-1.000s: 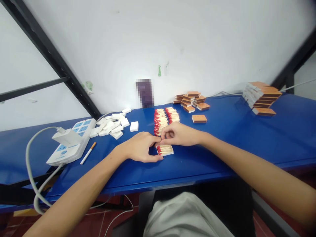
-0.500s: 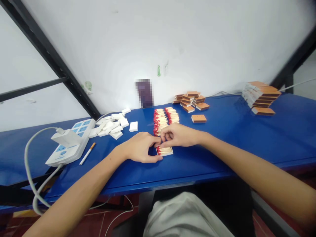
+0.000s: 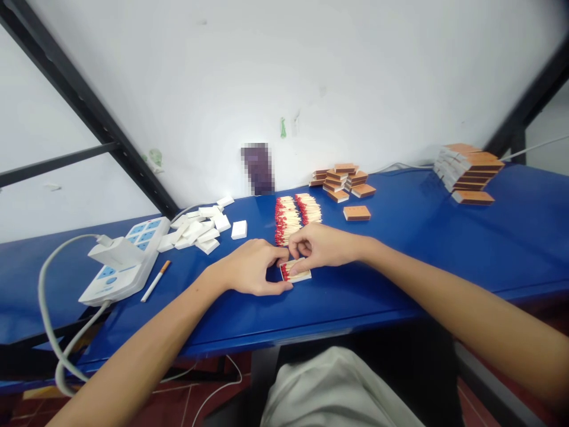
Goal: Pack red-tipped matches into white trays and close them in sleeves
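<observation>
A small white matchbox tray [image 3: 304,277] filled with red-headed matches [image 3: 287,273] lies on the blue table in front of me. My left hand [image 3: 255,268] steadies its left end, thumb at the near corner and fingers at the far one. From the right, my right hand [image 3: 323,246] reaches over the tray with curled fingers, its thumb down on the matches inside. Just beyond the hands lie two rows of loose matches [image 3: 288,219], red heads to the left. The right hand partly covers the tray and the nearer ends of these rows.
White tray pieces [image 3: 195,228] lie heaped at left, one apart [image 3: 239,229]. Brown matchboxes [image 3: 340,181] are piled behind, with a larger stack [image 3: 471,169] far right. A power strip [image 3: 128,261] with cables and a cigarette [image 3: 155,281] occupy the left side. A wall [image 3: 311,71] stands behind.
My right thumb has moved slightly down and onto the matches in the tray. The left hand keeps its hold, and the view has shifted a little.
</observation>
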Motion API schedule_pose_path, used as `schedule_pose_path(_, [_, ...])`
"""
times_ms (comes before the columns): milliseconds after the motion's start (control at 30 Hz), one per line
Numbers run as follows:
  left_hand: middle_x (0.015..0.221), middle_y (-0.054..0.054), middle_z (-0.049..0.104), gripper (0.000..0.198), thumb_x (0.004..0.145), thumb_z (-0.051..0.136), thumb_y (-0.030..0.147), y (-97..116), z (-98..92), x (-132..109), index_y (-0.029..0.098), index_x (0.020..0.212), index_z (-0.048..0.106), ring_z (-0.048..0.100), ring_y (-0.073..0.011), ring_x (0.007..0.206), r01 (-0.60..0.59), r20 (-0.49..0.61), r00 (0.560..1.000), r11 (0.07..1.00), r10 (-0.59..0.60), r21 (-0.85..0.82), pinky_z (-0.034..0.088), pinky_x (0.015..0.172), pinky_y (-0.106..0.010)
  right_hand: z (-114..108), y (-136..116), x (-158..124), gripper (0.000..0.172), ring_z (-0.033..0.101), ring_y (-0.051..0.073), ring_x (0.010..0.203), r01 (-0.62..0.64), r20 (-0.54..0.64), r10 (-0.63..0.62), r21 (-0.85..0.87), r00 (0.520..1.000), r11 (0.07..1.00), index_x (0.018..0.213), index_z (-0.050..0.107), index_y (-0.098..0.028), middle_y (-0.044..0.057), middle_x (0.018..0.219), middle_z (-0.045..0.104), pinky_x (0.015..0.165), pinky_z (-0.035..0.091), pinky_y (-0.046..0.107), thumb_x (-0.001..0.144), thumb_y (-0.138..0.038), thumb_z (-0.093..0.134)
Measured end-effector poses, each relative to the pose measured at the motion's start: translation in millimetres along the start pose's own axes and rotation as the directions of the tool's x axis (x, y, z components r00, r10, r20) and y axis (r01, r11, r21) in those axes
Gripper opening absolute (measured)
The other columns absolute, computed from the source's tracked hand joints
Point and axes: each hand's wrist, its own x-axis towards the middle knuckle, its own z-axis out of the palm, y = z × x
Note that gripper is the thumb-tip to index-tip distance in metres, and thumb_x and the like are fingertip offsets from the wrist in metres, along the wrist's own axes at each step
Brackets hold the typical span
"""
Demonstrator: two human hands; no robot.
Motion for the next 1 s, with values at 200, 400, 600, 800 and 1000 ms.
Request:
schedule_pose_path(200, [0.058,0.005,0.048,0.033,0.080,0.067,0.046,2,-1.9,-1,0.019,0.073,0.049,0.040,-0.0104,0.051,0.026,0.034,0.999,0.999,-0.027,0.025,0.026,0.052,-0.025,-29,-14,-12,0.034,0.042,0.011,0.056,-0.101,-0.257,-0.012,-0.420,0.966,0.902,0.067,0.056,-0.018,-0.001,0.061,0.054,0.055,0.025,0.028,0.087,-0.046,0.061])
schedule_pose_path(400, [0.059,0.005,0.047,0.034,0.082,0.063,0.051,0,1.0,1,0.020,0.078,0.049,0.044,-0.0120,0.053,0.018,0.030,0.999,0.997,-0.020,0.077,0.028,0.055,-0.026,-59,23,-54,0.027,0.062,0.022,0.082,-0.402,-0.466,0.131,-0.552,0.875,0.731,0.108,0.066,-0.018,0.008,0.095,0.069,0.069,0.041,0.031,0.088,-0.032,0.056])
schedule_pose_path(600, [0.060,0.005,0.051,0.034,0.086,0.059,0.053,-2,2.8,3,0.021,0.081,0.049,0.047,-0.0132,0.056,0.036,0.042,0.998,0.994,-0.041,0.106,0.030,0.058,-0.026,-44,58,-91,0.035,0.059,0.029,0.107,-0.353,-0.363,0.137,-0.637,0.922,0.685,0.122,0.064,-0.021,0.013,0.128,0.060,0.088,0.045,0.043,0.098,-0.033,0.041])
schedule_pose_path(800, [0.062,0.004,0.053,0.034,0.087,0.057,0.054,1,3.4,4,0.021,0.084,0.050,0.050,-0.0145,0.057,0.061,0.038,0.997,0.988,-0.068,0.144,0.030,0.057,-0.026,-16,7,-91,0.031,0.058,0.024,0.102,-0.202,-0.265,0.088,-0.441,0.960,0.875,0.123,0.063,-0.023,0.008,0.109,0.065,0.092,0.046,0.039,0.095,-0.030,0.050])
schedule_pose_path(1000, [0.064,0.003,0.056,0.041,0.092,0.048,0.062,0,8.5,6,0.021,0.091,0.053,0.052,-0.0157,0.057,0.098,-0.001,0.995,0.976,-0.100,0.193,0.028,0.055,-0.027,13,-15,-75,0.037,0.057,0.023,0.107,-0.208,-0.267,0.139,-0.250,0.953,0.946,0.126,0.060,-0.024,0.007,0.115,0.063,0.094,0.046,0.037,0.092,-0.037,0.060])
